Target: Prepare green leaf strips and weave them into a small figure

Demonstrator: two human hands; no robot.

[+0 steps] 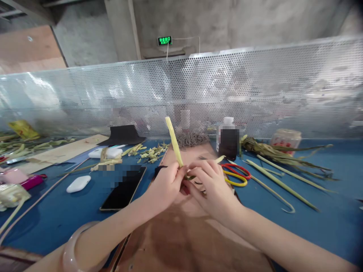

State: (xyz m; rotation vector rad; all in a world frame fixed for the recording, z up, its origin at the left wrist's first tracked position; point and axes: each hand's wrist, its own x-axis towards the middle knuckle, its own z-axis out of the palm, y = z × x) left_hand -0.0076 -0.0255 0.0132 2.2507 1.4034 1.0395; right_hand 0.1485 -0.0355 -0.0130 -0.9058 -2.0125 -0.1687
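My left hand pinches a flat, pale yellow-green leaf strip, which sticks up and leans slightly left above the thumb and fingers. Close beside it, my right hand has its fingers bent and drawn together at the strip's lower end. Small dark and reddish bits show between the fingertips, but what exactly the right fingers grip is hidden. Both hands are over a brown wooden board. Red and yellow loop handles, seemingly of scissors, lie just right of my right hand.
Left on the blue table lie a black phone, a white case and dried plant pieces. Grey cord is piled behind my hands. Rightward are a dark bottle, dried leaves, stalks and a jar. A perforated metal screen stands behind.
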